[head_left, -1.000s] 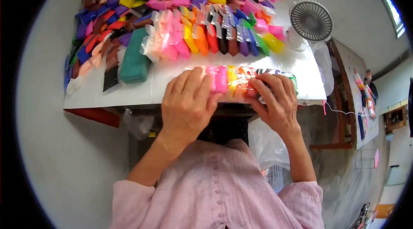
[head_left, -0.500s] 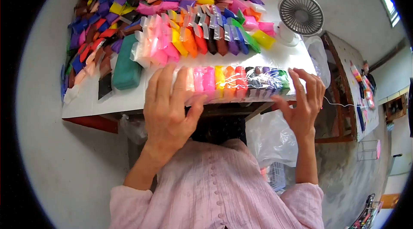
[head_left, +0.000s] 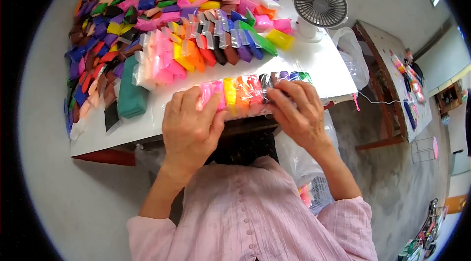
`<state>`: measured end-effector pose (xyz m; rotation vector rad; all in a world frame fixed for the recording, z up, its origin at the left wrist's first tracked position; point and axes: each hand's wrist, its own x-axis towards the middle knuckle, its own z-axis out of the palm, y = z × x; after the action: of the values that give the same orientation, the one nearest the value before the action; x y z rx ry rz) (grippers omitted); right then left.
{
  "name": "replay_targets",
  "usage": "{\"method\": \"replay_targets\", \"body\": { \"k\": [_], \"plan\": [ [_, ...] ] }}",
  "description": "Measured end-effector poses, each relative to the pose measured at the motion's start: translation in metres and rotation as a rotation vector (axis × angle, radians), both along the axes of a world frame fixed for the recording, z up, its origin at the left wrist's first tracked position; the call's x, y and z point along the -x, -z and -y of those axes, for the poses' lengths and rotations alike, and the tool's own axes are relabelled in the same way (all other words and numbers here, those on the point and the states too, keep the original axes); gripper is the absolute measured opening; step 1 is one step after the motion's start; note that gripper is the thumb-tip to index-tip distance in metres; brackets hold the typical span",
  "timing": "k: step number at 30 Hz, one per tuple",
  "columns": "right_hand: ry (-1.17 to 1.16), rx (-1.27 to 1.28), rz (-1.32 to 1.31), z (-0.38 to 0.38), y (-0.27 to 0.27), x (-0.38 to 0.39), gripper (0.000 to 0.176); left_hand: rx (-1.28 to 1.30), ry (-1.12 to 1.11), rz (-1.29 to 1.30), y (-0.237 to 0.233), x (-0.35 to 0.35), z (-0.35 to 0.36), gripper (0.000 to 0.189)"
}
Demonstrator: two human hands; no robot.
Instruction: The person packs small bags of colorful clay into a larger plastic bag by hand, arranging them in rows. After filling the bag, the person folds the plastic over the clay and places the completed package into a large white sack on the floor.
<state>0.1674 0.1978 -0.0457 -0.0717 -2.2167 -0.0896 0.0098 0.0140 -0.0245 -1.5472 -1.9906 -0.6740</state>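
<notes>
A long clear plastic pack [head_left: 249, 95] of coloured clay-like blocks lies along the front edge of the white table, running from pink through yellow, orange and red to black, purple, blue and green. My left hand [head_left: 190, 123] is closed around its left end, fingers over the top and thumb at the front, hiding part of the pink blocks. Across the dark blocks toward the right end lies my right hand [head_left: 299, 111], its fingers stretched over the plastic and slightly apart. Behind the pack stands a row of small clear bags [head_left: 196, 55] sorted by colour.
A large heap of coloured packets [head_left: 147, 3] covers the back left of the table. Left of the row sits a green box-like block [head_left: 132, 87]. A white fan [head_left: 320, 8] stands at the back right, near a plastic bag [head_left: 354, 60] and a wooden side table [head_left: 380, 45].
My right hand has moved left, from beyond the pack's right end onto its dark blocks. My left hand has closed in on the left end. The view has shifted slightly.
</notes>
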Motion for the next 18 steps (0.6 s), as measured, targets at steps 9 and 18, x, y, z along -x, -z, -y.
{"method": "replay_targets", "body": {
  "k": [9,18],
  "plan": [
    [0.083,0.072,-0.044,-0.035,0.014,-0.033,0.041,-0.044,-0.044,0.002,0.01,0.011,0.016,0.038],
    [0.229,0.014,-0.125,-0.021,-0.016,-0.046,0.04,-0.123,-0.12,-0.103,0.0,0.013,0.026,0.039]
  ]
}}
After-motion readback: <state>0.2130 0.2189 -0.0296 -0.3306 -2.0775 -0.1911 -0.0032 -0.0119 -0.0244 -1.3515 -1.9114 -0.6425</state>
